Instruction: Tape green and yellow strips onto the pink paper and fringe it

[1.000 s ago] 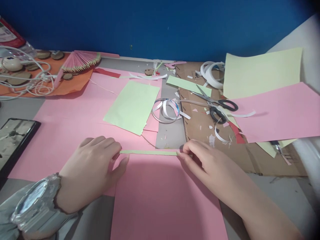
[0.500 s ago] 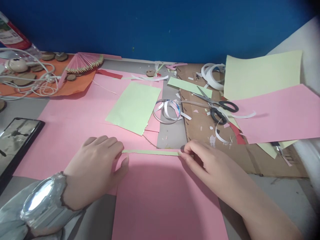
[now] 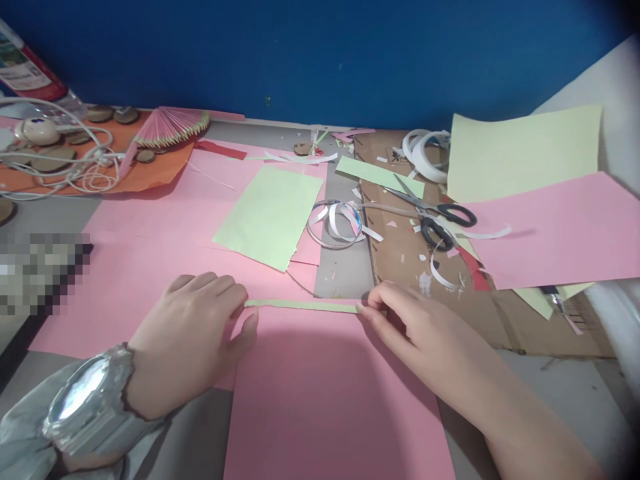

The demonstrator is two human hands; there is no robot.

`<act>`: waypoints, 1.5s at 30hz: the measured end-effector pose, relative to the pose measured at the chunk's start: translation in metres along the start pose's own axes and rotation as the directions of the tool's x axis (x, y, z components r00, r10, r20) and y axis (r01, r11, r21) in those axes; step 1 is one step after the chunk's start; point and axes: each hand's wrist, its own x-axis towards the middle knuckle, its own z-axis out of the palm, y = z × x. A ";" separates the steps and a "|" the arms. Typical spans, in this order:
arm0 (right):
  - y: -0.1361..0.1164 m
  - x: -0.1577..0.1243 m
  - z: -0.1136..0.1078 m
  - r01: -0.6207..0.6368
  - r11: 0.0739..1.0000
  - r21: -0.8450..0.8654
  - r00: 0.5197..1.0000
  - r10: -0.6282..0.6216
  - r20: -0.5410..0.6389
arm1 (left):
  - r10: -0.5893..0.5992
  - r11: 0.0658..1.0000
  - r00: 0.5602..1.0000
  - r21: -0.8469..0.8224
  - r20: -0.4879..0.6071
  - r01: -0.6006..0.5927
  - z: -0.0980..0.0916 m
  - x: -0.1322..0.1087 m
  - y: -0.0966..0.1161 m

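A narrow green paper strip (image 3: pixel 300 305) lies along the top edge of a pink sheet (image 3: pixel 330 400) in front of me. My left hand (image 3: pixel 190 340), with a silver watch on the wrist, pinches the strip's left end, fingers curled. At the strip's right end, my right hand (image 3: pixel 415 327) pinches it between thumb and fingers. Both hands rest on the pink paper.
A green sheet (image 3: pixel 270 213) and a tape ring (image 3: pixel 335 223) lie beyond the strip. Black-handled scissors (image 3: pixel 435 217) rest on cardboard (image 3: pixel 400 247) at right, beside pink (image 3: pixel 555 233) and yellow-green sheets (image 3: pixel 520 147). White cables (image 3: pixel 60 160) and a folded fan (image 3: pixel 170 127) sit at far left.
Both hands keep hold of the strip in the same place. The view has shifted very slightly.
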 end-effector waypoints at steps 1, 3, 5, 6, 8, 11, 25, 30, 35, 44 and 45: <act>0.000 0.000 0.000 0.001 1.000 0.002 1.000 -0.001 0.002 | 0.004 1.000 1.000 0.014 -0.010 -0.004 0.000 0.000 0.000; 0.000 -0.001 -0.001 0.001 1.000 0.004 1.000 -0.001 0.004 | 0.013 0.999 1.000 0.048 -0.025 -0.012 0.000 -0.001 0.001; -0.001 -0.001 -0.001 0.001 1.000 0.005 1.000 -0.001 0.007 | 0.023 0.996 0.999 0.082 -0.038 -0.020 0.000 -0.002 0.002; -0.001 -0.001 -0.002 0.001 1.000 0.003 1.000 -0.001 0.006 | 0.030 0.995 0.999 0.095 -0.044 -0.026 -0.001 -0.002 0.002; -0.002 -0.001 -0.002 0.002 1.000 -0.002 1.000 -0.002 0.004 | 0.049 0.993 0.997 0.108 -0.056 -0.042 -0.001 -0.002 0.003; -0.003 0.000 -0.001 0.004 1.000 -0.006 1.000 -0.004 0.004 | 0.064 0.992 0.995 0.117 -0.078 -0.055 -0.001 -0.003 0.003; 0.000 0.000 0.000 0.015 1.000 -0.011 1.000 -0.015 -0.010 | 0.012 0.999 0.999 -0.046 0.045 -0.010 -0.003 0.003 -0.001; -0.004 -0.001 -0.005 -0.024 1.000 0.016 1.000 0.024 0.000 | -0.004 0.998 0.999 -0.068 0.041 0.006 -0.002 0.004 -0.001; -0.005 -0.002 -0.009 -0.035 0.999 0.039 0.999 0.034 0.006 | -0.007 0.994 0.995 -0.108 0.097 0.018 -0.009 0.004 0.003; -0.012 -0.002 -0.012 -0.038 0.994 0.102 0.998 0.032 0.063 | 0.001 0.999 0.999 0.034 0.041 -0.003 -0.003 0.003 -0.002; -0.012 -0.003 -0.012 -0.045 0.991 0.126 0.997 0.036 0.072 | 0.007 0.999 0.999 0.052 0.033 -0.008 -0.002 0.003 -0.002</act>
